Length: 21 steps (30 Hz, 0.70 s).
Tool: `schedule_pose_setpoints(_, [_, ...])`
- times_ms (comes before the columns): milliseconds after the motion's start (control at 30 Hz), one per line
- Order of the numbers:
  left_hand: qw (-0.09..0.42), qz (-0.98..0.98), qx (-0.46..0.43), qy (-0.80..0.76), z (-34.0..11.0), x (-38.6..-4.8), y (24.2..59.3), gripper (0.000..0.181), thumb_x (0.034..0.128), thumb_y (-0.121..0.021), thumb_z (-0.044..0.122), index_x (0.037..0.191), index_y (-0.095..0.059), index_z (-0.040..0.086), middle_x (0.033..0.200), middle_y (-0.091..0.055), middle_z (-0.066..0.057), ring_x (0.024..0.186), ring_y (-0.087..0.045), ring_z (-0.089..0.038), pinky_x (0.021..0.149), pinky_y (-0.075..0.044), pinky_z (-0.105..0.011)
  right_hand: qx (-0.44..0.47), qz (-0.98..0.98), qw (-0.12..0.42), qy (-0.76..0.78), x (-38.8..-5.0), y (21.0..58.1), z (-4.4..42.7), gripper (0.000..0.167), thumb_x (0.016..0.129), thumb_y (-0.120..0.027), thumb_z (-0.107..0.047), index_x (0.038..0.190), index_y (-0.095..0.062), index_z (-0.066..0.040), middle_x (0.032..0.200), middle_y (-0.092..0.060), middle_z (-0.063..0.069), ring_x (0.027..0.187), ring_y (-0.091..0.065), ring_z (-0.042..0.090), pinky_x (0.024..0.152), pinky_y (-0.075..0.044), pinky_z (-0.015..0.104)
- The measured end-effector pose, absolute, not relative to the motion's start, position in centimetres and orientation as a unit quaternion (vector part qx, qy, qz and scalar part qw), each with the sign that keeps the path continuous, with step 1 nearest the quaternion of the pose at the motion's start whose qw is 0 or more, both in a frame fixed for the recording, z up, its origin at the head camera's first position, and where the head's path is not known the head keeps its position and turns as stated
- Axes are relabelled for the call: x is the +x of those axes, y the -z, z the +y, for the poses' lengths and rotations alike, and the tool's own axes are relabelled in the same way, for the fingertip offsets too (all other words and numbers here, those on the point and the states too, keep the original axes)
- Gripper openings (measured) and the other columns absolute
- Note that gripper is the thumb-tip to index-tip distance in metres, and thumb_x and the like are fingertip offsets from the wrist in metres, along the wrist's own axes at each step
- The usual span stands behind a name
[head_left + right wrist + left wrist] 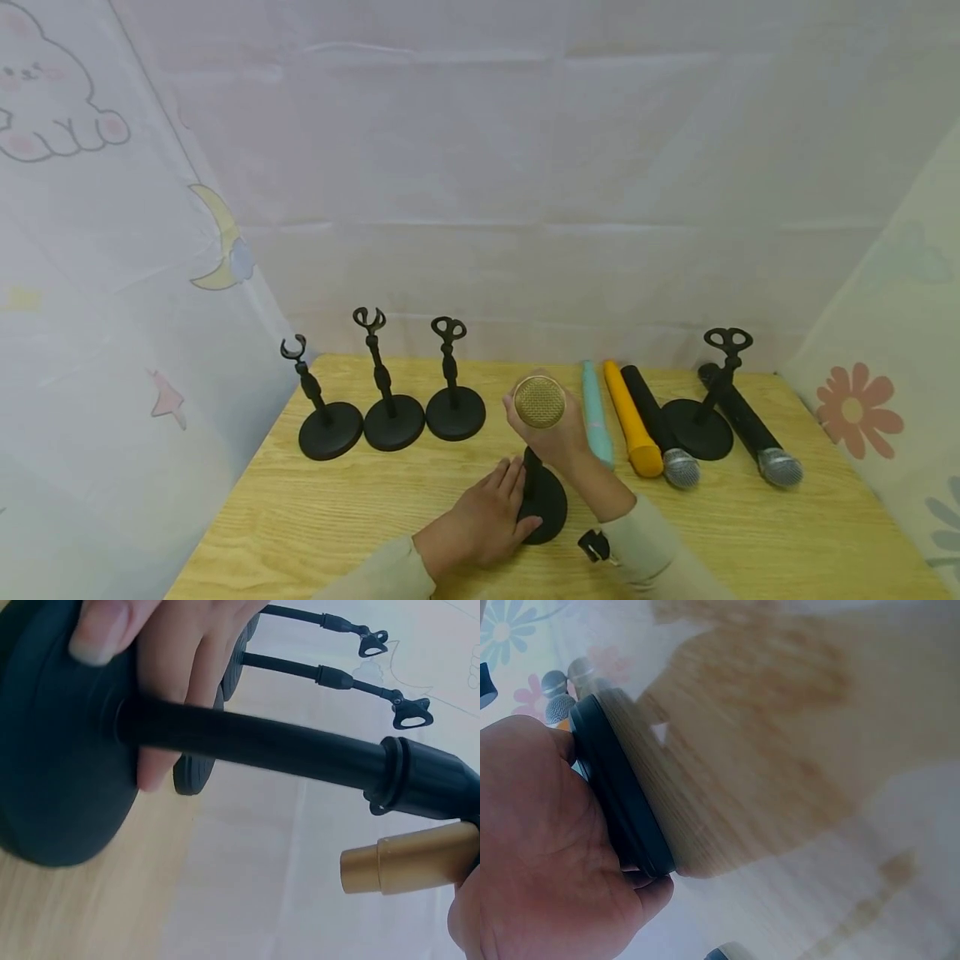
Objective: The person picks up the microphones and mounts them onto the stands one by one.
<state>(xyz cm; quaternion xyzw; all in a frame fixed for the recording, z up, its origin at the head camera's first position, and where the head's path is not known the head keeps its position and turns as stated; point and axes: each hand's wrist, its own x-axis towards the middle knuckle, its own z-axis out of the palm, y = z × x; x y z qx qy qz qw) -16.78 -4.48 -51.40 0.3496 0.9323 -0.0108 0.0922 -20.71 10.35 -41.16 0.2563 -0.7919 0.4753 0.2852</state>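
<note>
A gold microphone is gripped by my right hand, its mesh head facing the head camera. Its plain tail end sticks out beside the top of a black microphone stand in the right wrist view. How it sits against the stand's clip is hidden. My left hand holds the stand's round base, with the thumb on its near side and the fingers beside the pole. In the left wrist view, that hand spans the base, which shows edge-on.
Three black stands with clips line the back left. To the right lie a light-blue microphone, an orange one and two black ones, around another stand. Printed fabric hangs behind the wooden table.
</note>
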Motion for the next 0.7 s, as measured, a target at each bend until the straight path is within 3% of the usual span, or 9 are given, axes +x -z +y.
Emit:
schedule_pose_setpoints(300, [0.113,0.934,0.340,0.004,-4.4,-16.7,51.0,0.081,0.1044,-0.014,0.064,0.162,-0.022,0.008,0.169,-0.015,-0.009,0.155,-0.018,-0.025,0.121,-0.029,-0.036,0.217,-0.834,0.218,-0.459,-19.9,40.4,11.3,0.030,0.082,-0.084,-0.011,0.105,-0.065,-0.013,0.096,-0.066,-0.007,0.084,-0.065,0.009,0.078,-0.058,0.032])
schedule_pose_setpoints(700, [0.124,0.934,0.334,-0.011,-4.4,-16.5,50.4,0.080,0.1053,-0.016,0.063,0.162,-0.020,0.007,0.169,-0.014,-0.010,0.156,-0.017,-0.026,0.122,-0.027,-0.037,0.241,-0.863,0.211,-0.390,-18.6,40.4,13.3,0.064,0.084,-0.085,-0.024,0.135,-0.052,-0.005,0.121,-0.064,0.010,0.105,-0.068,0.027,0.090,-0.057,0.051])
